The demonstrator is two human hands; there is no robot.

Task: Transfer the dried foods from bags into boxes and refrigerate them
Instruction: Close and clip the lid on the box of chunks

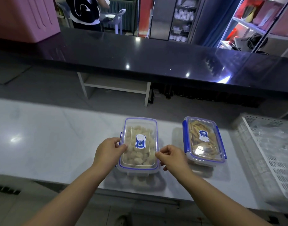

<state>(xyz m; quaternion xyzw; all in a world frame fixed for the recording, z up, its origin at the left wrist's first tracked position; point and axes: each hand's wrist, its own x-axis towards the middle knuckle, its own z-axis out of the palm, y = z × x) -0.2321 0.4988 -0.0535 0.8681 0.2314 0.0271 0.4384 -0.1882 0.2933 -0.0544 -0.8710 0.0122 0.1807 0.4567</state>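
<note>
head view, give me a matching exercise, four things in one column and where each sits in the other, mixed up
1 box of round pieces
2 box of strips
3 white basket
4 pink unit

a far right of the white counter
b top left of the view
c between the left hand and right hand
d just right of the right hand

Pairs: 1-c, 2-d, 3-a, 4-b
</note>
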